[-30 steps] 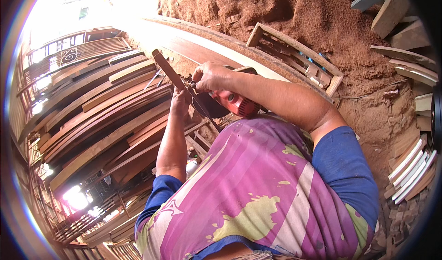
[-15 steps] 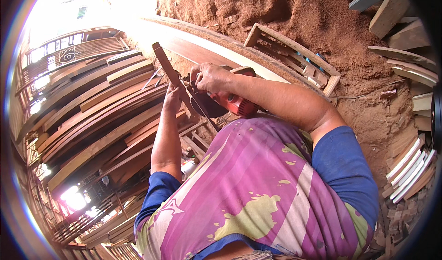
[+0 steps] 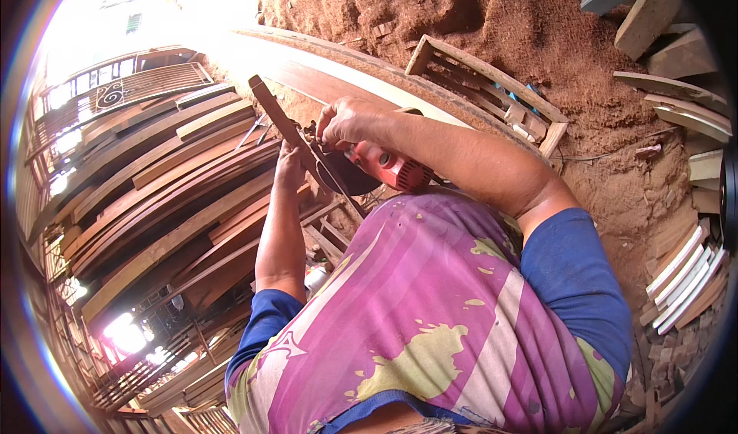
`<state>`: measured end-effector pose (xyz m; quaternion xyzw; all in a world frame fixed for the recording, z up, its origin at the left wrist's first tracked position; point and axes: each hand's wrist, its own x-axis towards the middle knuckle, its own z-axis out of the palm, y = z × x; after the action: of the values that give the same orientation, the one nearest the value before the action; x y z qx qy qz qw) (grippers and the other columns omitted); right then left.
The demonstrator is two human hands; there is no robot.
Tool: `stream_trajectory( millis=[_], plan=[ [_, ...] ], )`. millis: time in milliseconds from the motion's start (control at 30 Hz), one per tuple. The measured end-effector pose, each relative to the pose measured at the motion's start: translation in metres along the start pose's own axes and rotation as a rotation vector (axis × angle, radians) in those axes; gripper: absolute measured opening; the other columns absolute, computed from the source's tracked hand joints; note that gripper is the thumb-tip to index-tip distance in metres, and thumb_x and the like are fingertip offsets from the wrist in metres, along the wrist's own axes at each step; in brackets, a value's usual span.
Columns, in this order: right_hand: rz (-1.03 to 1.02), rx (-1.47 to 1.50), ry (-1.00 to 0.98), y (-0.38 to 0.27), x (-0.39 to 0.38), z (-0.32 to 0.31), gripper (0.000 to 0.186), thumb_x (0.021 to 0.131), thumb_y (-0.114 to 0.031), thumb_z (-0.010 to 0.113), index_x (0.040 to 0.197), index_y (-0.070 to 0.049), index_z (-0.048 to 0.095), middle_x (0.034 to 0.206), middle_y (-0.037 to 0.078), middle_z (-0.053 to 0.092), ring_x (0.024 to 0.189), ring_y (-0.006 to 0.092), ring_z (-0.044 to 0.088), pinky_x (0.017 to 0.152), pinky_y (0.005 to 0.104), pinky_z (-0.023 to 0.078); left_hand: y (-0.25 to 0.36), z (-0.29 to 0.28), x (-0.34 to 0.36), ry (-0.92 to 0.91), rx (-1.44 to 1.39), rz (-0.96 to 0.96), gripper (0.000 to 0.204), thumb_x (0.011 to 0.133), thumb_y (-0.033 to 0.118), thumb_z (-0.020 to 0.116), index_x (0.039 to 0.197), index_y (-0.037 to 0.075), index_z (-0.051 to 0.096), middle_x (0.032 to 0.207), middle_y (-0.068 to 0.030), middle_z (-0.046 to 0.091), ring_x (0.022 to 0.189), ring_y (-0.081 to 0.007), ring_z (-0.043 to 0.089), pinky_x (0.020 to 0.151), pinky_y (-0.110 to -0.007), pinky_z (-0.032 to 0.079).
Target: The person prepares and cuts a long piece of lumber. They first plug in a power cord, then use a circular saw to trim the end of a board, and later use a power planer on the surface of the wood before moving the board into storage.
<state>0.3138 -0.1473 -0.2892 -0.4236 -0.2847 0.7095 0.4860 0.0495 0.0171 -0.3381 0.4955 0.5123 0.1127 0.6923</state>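
Observation:
A red power tool [image 3: 396, 169] with a dark round part [image 3: 355, 179] lies just in front of my shirt; it looks like a handheld circular saw. Along its left side a narrow brown wooden bar [image 3: 270, 109] slants up and to the left. My left hand [image 3: 290, 163] is closed around the bar's middle, beside the tool. From the right, my right hand [image 3: 346, 123] reaches over the tool with bent fingers pinched together near the bar. Whatever sits between those fingertips is too small to make out.
Stacked planks [image 3: 177, 180] fill the left side, below a metal grille [image 3: 127, 92]. A long board [image 3: 338, 69] runs behind the tool. Beyond it stand a wooden frame [image 3: 492, 80] and reddish sawdust [image 3: 461, 11]. Cut boards [image 3: 684, 280] line the right.
The bar's upper end has shifted slightly left and down. My right hand and the red tool have moved a little to the left, and the fingers have turned slightly.

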Motion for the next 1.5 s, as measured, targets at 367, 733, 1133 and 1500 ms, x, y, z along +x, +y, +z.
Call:
stream_trajectory(
  millis=[367,733,1133,1500],
  plan=[
    [-0.005,0.102,0.009,0.017,0.005,-0.005,0.024,0.083,-0.006,0.068,0.106,-0.001,0.062,0.089,0.01,0.068,0.075,0.0166,0.065,0.065,0.0279,0.055,0.01,0.006,-0.007,-0.065,0.064,0.1,0.037,0.087,0.007,0.061,0.122,0.012,0.049,0.09,0.0018,0.056,0.082,-0.0102,0.056,0.071,-0.026,0.047],
    [-0.309,0.043,-0.083,0.04,-0.019,-0.027,0.021,0.086,-0.005,0.062,0.106,-0.002,0.062,0.095,0.009,0.067,0.083,0.0144,0.063,0.076,0.0263,0.052,0.036,0.041,-0.022,0.054,0.273,0.157,0.036,0.084,0.002,0.059,0.119,0.01,0.052,0.09,0.0019,0.057,0.081,-0.0086,0.054,0.073,-0.025,0.044],
    [-0.354,-0.133,0.134,0.049,-0.071,-0.079,0.02,0.078,0.005,0.064,0.095,-0.005,0.062,0.091,0.002,0.067,0.082,0.009,0.06,0.074,0.0237,0.048,0.072,0.117,-0.028,0.075,0.462,0.287,0.029,0.082,0.008,0.065,0.108,0.006,0.053,0.082,-0.0012,0.059,0.072,-0.0085,0.054,0.062,-0.024,0.045],
    [-0.26,-0.199,0.222,0.023,-0.074,-0.072,0.023,0.082,-0.007,0.066,0.105,-0.005,0.065,0.089,0.002,0.067,0.079,0.0094,0.061,0.07,0.0246,0.05,0.059,0.108,-0.046,0.205,0.485,0.159,0.039,0.079,0.016,0.068,0.112,0.003,0.052,0.078,-0.0047,0.059,0.065,-0.0127,0.054,0.055,-0.029,0.044]
  ],
)
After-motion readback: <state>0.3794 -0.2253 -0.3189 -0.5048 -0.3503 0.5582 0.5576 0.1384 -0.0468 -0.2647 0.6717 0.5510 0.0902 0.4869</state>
